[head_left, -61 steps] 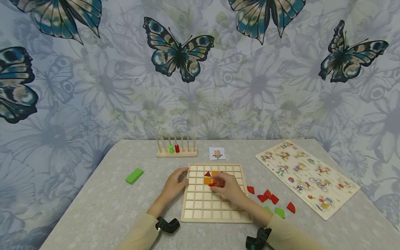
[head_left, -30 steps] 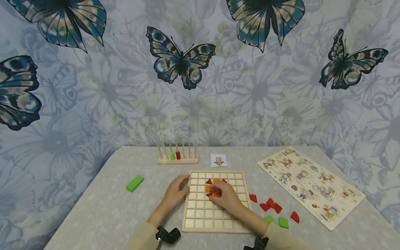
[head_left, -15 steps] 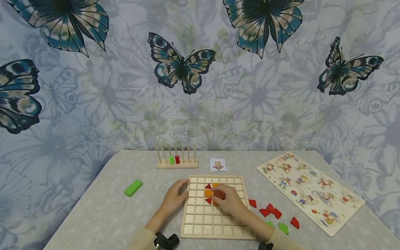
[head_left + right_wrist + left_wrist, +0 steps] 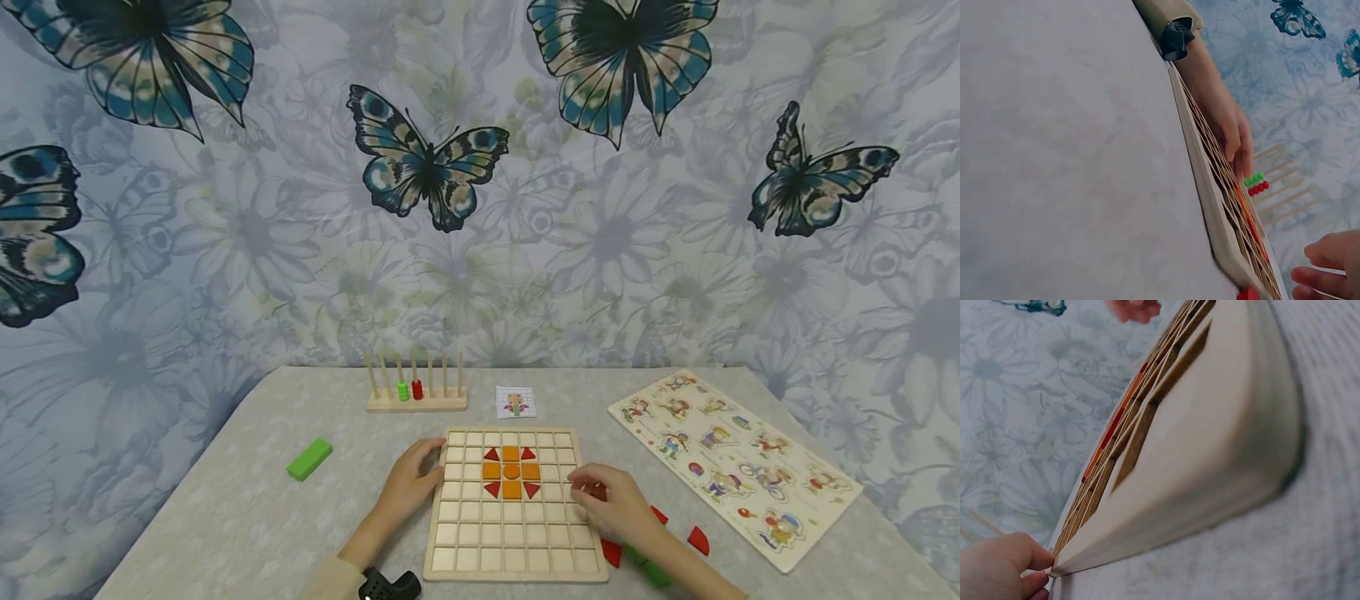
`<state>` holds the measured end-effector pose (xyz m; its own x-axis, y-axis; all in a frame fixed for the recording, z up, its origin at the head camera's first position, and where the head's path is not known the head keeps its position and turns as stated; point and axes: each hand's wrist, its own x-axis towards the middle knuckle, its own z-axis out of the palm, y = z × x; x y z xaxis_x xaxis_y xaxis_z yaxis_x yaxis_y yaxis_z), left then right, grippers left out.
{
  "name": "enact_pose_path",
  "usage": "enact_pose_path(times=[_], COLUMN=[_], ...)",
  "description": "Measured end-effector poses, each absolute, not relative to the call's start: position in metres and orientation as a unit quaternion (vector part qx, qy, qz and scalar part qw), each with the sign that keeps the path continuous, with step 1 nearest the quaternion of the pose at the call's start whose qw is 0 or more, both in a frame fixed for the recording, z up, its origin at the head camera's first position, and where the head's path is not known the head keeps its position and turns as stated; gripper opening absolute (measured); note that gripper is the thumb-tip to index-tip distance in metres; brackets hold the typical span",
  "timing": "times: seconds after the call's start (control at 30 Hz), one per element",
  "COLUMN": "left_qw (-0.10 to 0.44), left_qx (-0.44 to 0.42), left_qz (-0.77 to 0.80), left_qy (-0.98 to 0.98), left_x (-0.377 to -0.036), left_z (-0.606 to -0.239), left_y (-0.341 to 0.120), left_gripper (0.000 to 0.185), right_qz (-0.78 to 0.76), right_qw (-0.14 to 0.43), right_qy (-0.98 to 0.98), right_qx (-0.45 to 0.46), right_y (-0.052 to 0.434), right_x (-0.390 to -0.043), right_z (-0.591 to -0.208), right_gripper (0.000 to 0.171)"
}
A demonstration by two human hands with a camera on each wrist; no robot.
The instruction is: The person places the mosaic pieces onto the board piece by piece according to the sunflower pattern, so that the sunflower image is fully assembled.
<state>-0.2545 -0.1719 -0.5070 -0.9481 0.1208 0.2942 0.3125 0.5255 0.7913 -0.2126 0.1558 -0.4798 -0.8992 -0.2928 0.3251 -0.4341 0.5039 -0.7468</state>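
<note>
A wooden grid board [image 4: 480, 533] lies on the table in the head view. Set in its squares are several orange tiles, one with a round shape [image 4: 512, 472] in the middle, and red triangles [image 4: 532, 490] at their corners. My left hand [image 4: 408, 482] holds the board's left edge; in the left wrist view its thumb [image 4: 1029, 550] meets the frame, fingers beside it. Off the board's right edge hovers my right hand [image 4: 611, 500], fingers loosely bent, no piece visible between them. Beneath that arm lie red pieces [image 4: 612, 552] and green pieces [image 4: 656, 573], partly covered.
Behind the board stand a peg stand [image 4: 416, 404] with green and red beads and a small pattern card [image 4: 516, 402]. A green block [image 4: 310, 459] lies at left. A picture puzzle board [image 4: 735, 467] sits at right, near a red quarter-circle piece [image 4: 698, 541].
My right hand has left the middle of the board and moved right, past its edge, uncovering the orange and red pattern. The left hand keeps its place at the board's edge.
</note>
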Motion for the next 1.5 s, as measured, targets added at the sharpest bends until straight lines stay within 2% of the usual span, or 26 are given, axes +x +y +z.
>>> enact_pose_path(times=[0.17,0.43,0.53,0.87,1.33,1.5], left_qw=[0.108,0.105,0.108,0.102,0.093,0.094], left_qx=[-0.118,-0.114,-0.112,-0.117,-0.109,-0.119], left_qz=[-0.465,-0.462,-0.460,-0.467,-0.458,-0.459], left_qy=[-0.871,-0.873,-0.874,-0.870,-0.877,-0.876], left_x=[-0.251,-0.247,-0.247,-0.249,-0.249,-0.255], left_z=[-0.510,-0.509,-0.510,-0.511,-0.512,-0.507], left_y=[-0.177,-0.181,-0.182,-0.176,-0.176,-0.172], left_gripper=[0.042,0.042,0.042,0.041,0.042,0.042], right_qz=[0.470,0.455,0.440,0.415,0.412,0.407], right_qw=[0.044,-0.026,-0.037,0.070,0.051,0.097], right_qy=[-0.858,-0.848,-0.850,-0.847,-0.886,-0.885], right_qx=[0.202,0.271,0.289,0.324,0.206,0.203], right_y=[0.188,0.226,0.231,0.233,0.222,0.212], right_x=[-0.194,-0.173,-0.170,-0.165,-0.161,-0.165], right_z=[-0.481,-0.489,-0.494,-0.505,-0.497,-0.490], right_gripper=[0.020,0.039,0.044,0.035,0.035,0.034])
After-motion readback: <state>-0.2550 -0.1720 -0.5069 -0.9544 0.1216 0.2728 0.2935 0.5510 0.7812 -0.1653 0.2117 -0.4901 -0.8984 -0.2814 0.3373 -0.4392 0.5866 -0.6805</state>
